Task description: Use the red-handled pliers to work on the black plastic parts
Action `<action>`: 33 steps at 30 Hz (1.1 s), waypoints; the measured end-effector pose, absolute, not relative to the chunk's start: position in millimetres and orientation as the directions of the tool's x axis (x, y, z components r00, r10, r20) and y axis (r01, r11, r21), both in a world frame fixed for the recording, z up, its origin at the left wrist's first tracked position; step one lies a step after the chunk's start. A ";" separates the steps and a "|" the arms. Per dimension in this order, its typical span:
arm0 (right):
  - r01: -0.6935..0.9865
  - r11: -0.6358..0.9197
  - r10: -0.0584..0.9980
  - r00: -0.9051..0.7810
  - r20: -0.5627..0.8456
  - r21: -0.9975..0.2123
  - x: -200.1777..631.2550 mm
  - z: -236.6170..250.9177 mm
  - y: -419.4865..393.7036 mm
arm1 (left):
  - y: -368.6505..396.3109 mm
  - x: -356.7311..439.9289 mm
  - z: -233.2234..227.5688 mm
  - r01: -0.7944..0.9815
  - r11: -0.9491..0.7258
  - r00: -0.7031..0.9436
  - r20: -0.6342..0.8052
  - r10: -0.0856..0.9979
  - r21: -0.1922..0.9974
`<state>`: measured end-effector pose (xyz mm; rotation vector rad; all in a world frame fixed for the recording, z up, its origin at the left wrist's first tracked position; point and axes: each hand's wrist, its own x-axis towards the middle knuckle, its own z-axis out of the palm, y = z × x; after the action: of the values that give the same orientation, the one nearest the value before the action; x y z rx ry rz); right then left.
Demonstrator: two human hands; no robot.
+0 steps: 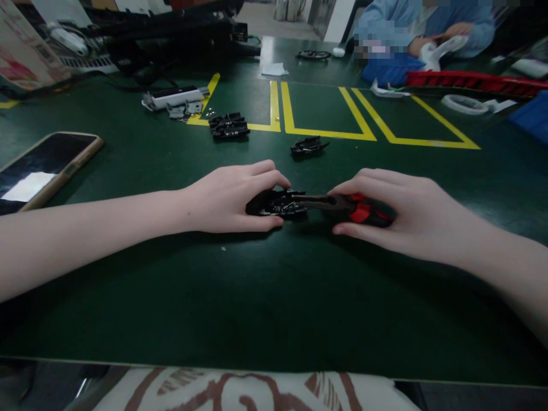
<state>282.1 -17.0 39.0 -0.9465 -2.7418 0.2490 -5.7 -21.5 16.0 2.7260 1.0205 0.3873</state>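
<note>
My left hand (240, 197) is closed around the left part of a black plastic part (285, 204) that lies on the green table, thumb on the near side and fingers on the far side. In my right hand (402, 214) is a pair of long-nose pliers (359, 209) with red and black handles. The slim jaws point left and meet the right end of the black part; whether they grip it, I cannot tell. Just beyond my hands lies a smaller black piece (308, 146), with another black plastic piece (229, 125) farther left.
A phone (47, 160) lies at the left. Yellow tape outlines (329, 135) mark the green table (265, 308). A white and black device (173, 98) rests beside small metal pieces (184, 109). At the far right sits a person (423, 28) near a red strip (475, 83) and a tape roll (464, 104).
</note>
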 end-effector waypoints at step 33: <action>0.642 0.760 0.645 -0.764 0.007 0.102 276.3 39.1 -20.2 | -13.2 -6.7 16.0 0.552 -0.780 0.780 0.148 0.608 0.294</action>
<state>276.3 -20.2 39.1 -1.0877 -2.9735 -0.1556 -6.7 -13.2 16.0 2.7387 0.9060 0.3447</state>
